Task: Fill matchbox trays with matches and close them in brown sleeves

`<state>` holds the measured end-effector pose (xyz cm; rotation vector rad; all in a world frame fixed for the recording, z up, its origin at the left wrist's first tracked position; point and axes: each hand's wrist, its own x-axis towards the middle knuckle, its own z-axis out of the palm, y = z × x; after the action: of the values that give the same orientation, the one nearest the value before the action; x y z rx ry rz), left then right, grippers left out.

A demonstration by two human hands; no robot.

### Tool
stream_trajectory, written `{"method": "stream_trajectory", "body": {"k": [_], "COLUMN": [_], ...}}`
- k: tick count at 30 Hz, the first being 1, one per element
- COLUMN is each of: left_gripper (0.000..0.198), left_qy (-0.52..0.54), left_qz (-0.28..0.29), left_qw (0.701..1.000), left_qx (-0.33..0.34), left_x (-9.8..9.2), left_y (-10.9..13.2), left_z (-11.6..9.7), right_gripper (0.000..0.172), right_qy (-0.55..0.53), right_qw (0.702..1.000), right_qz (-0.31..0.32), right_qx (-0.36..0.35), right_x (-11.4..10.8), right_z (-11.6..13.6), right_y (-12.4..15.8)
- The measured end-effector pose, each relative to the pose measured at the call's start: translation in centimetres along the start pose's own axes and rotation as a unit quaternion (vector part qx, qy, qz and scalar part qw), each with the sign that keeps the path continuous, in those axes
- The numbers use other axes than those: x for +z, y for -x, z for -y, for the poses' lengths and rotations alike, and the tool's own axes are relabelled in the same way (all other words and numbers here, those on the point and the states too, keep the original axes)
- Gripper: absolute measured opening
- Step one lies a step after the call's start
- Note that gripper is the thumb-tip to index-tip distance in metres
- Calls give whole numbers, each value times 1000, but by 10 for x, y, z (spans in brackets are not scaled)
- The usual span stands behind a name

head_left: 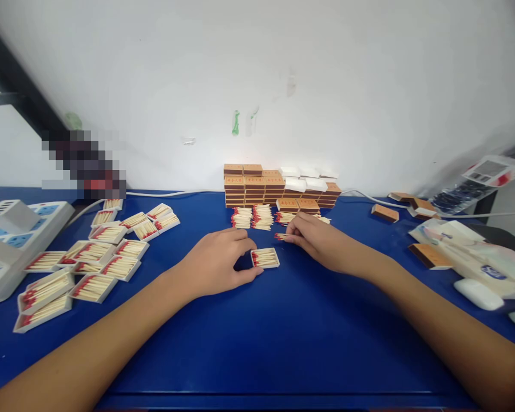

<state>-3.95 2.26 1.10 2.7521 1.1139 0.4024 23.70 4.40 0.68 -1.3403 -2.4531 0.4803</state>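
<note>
A small white matchbox tray [265, 258], filled with red-tipped matches, lies on the blue table [257, 343] in the middle. My left hand [218, 262] curls round the tray's left end, thumb and fingers touching it. My right hand [317, 237] is just behind and to the right of the tray, its fingers pinched on a few matches [280, 236]. Loose piles of matches [253, 217] lie just beyond both hands.
Several filled trays [90, 257] are spread at the left. Stacked brown matchboxes [257, 186] and white trays [304, 177] stand at the wall. A power strip [12, 234] sits far left. Box sleeves [429, 256], tissue packs [472, 252] and cables lie at the right.
</note>
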Motion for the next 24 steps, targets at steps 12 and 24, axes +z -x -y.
{"method": "stream_trajectory", "body": {"k": [12, 24], "left_gripper": [26, 28], "left_qy": [-6, -9], "left_qz": [-13, -3], "left_qw": [1000, 1000], "left_qx": [8, 10], "left_x": [1, -1], "left_y": [0, -1], "left_z": [1, 0], "right_gripper": [11, 9], "right_qy": [33, 43], "right_qw": [994, 995], "right_qz": [-32, -11], "right_qx": [-95, -85], "right_x": [22, 13], "right_z": [49, 39], "right_y": [6, 9]}}
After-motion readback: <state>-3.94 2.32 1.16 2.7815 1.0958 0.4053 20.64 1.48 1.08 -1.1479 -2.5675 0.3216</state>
